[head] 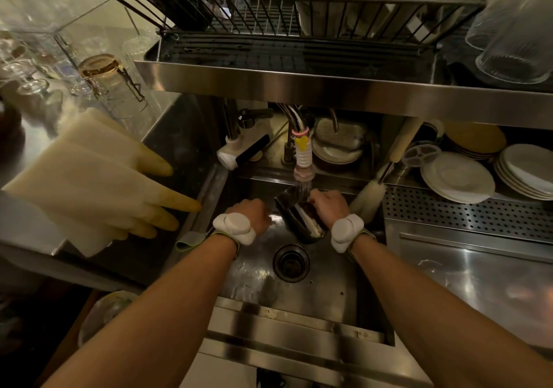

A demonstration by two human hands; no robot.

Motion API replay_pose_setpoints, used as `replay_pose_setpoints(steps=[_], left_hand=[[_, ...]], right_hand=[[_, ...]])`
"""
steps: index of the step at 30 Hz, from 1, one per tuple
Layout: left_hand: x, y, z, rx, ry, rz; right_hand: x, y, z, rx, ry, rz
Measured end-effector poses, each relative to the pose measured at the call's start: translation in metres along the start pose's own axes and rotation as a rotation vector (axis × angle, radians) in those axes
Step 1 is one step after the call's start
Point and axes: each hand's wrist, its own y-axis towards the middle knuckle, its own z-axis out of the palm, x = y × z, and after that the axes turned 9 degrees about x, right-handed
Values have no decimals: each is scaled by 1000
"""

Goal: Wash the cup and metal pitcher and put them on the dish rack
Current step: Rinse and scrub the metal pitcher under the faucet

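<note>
A shiny metal pitcher (299, 217) is tilted over the sink (299, 297), its mouth under the running tap (303, 166). My right hand (327, 205) grips the pitcher's rim and side. My left hand (251, 215) is curled just left of the pitcher; whether it touches it or holds anything is hidden. Both wrists carry white bands. The dark wire dish rack (269, 22) stands on the steel shelf above the sink, with white and clear containers on it. I cannot make out the cup.
Yellowish rubber gloves (98, 184) lie on the left counter, glasses (113, 82) behind them. A bottle brush (371, 193) leans at the sink's right edge. Stacked plates (457, 178) sit on the perforated ledge. The drain (291, 263) lies below the pitcher.
</note>
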Motion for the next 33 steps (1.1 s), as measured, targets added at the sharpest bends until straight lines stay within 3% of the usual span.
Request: replay_pose_setpoints(steps=[30, 33], left_hand=[[-6, -2, 1, -32, 17, 37], [-4, -2, 1, -34, 30, 44]], right_hand=[[-3, -11, -16, -108, -17, -54], [-4, -9, -11, -49, -37, -58]])
